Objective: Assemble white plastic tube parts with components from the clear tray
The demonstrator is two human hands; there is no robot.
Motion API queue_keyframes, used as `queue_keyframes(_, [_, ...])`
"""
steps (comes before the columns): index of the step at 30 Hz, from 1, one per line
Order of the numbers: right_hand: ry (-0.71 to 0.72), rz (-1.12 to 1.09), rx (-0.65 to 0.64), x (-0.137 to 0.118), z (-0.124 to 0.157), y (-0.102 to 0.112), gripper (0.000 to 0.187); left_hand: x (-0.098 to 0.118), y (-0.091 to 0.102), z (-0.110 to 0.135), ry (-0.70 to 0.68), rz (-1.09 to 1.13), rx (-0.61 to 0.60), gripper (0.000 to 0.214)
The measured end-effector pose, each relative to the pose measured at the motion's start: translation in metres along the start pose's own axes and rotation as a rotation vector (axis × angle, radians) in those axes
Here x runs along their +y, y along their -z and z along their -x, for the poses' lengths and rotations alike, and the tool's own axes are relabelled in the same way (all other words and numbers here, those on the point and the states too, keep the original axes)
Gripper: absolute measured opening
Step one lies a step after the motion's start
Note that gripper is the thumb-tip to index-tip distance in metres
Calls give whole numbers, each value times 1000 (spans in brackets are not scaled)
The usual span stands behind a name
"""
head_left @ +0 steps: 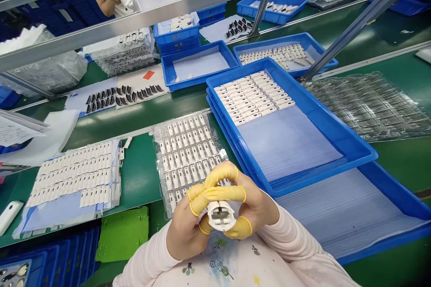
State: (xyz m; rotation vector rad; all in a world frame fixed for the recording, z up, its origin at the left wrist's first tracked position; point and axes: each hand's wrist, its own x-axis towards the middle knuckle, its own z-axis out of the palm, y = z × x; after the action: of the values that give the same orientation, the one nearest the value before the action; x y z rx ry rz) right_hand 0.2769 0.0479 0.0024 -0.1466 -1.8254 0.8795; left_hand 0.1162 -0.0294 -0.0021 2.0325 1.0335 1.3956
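On the tabletop point(139, 175) at our left lie rows of white parts point(72, 168). Our left hand point(185, 226) has its grip closed on one side of a white piece point(221, 216), which sits between both hands, hollow end towards us; our right hand point(252, 199) is closed around the other side. We judge this a two-handed handling or pressing step, calling next for even, steady finger pressure. Further right stands a blue tray point(326, 123).

Part point(222, 224) between left hand point(186, 224) and right hand point(252, 198), parts tray point(159, 157) beyond; stacked bins point(319, 119) right, part rows point(74, 161) left.
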Motion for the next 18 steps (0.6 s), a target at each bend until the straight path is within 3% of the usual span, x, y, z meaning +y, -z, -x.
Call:
queue_keyframes(4, [-91,73,-24,0,5,7,40,-4,-3,4,113,29,44,33])
queue_keyframes(9, [-292,69,128,3,17,8,27,-5,-3,2,501,192,187,26])
queue_keyframes(12, [-490,-79,199,5,22,3,12,-3,4,-5,635,342,218,21])
queue_keyframes(18, [-857,-548,307,1,21,-6,26,3,12,-15,930,952,120,40])
